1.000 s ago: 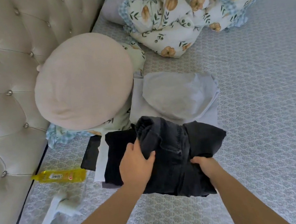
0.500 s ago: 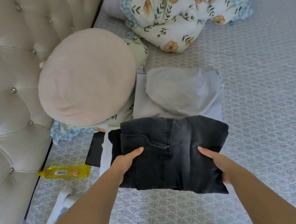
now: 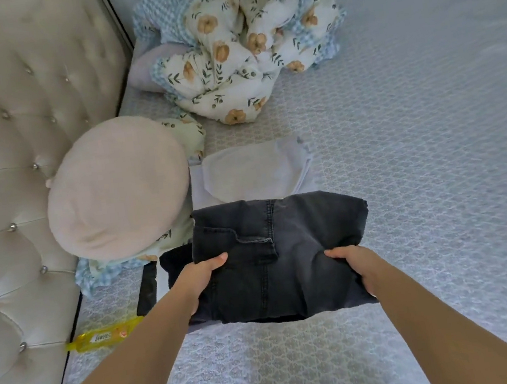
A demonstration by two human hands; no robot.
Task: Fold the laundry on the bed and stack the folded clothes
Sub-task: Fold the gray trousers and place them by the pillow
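Fingers of left hand (image 3: 199, 276) and right hand (image 3: 356, 263) tucked under folded dark jeans (image 3: 281, 252); only thumbs and backs show. Dark garment (image 3: 174, 262) beneath jeans mostly covered; kind unclear. Black flat item (image 3: 148, 289) partly hidden, unidentifiable. Print on yellow packet (image 3: 105, 335) too small to read. Round beige cushion (image 3: 118, 188) covers most of floral pillow (image 3: 185, 133). Both forearms cut by bottom edge.

Both hands grip a folded dark grey denim garment (image 3: 281, 252) by its sides, the left hand (image 3: 201, 279) with thumb on top, the right hand (image 3: 356, 263) likewise. It sits over a bed with a patterned grey cover (image 3: 432, 136), near a folded pale lilac garment (image 3: 253, 172), a round beige cushion (image 3: 116, 190) and a crumpled floral quilt (image 3: 236, 49).
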